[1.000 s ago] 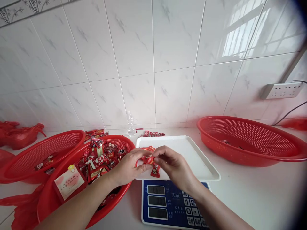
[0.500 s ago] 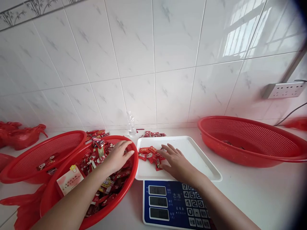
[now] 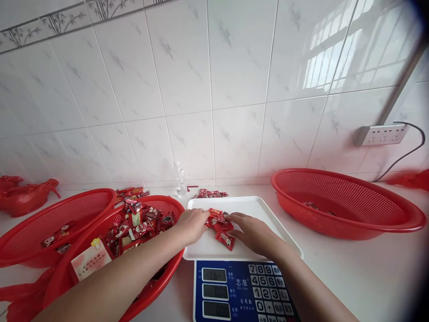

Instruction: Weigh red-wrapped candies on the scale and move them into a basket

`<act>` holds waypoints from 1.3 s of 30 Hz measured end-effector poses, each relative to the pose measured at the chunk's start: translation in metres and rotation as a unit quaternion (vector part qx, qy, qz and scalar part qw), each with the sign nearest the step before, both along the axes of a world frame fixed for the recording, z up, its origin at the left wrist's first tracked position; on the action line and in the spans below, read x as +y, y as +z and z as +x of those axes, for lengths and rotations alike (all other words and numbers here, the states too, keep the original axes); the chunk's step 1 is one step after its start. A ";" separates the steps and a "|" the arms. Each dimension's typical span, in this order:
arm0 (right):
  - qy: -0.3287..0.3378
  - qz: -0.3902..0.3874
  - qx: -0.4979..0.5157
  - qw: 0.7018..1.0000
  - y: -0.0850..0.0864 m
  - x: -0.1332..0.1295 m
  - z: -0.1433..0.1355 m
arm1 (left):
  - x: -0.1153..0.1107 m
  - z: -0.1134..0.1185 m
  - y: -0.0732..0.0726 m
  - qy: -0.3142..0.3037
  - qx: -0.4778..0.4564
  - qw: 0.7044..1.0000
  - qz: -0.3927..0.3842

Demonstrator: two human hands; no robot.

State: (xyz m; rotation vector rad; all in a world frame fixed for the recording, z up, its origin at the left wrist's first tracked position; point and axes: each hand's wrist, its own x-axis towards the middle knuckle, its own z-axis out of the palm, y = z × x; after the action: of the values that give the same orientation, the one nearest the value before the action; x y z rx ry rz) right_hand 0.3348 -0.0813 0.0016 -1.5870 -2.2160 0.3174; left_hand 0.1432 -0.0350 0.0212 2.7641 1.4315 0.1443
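Observation:
Several red wrapped candies lie bunched on the white tray of a scale, between my two hands. My left hand presses against the pile from the left, fingers closed on its edge. From the right, my right hand curves fingers and thumb around the other side, touching the wrappers. One candy at the near side of the pile sticks out toward the scale's blue panel. Under my left forearm stands a red basket heaped with mixed wrapped candies, a paper card clipped at its left.
A second red basket with a few candies stands farther left. Another red basket is at the right. Behind the tray are a clear bottle and loose candies. Red plastic bags lie at far left, near the tiled wall.
My left hand has moved from above the basket to the tray. The candies there, spread out before, are now squeezed together between both hands. The view has shifted slightly.

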 end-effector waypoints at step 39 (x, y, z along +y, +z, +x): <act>0.076 -0.120 0.102 0.985 0.002 -0.001 0.000 | -0.004 0.026 -0.010 -0.049 -0.044 0.973 -0.221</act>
State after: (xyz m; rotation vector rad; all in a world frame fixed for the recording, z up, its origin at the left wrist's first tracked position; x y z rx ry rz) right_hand 0.3353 -0.0819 0.0040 -1.4274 -2.2058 0.7815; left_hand 0.1689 -0.0386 0.0108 2.4213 1.1373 -0.0497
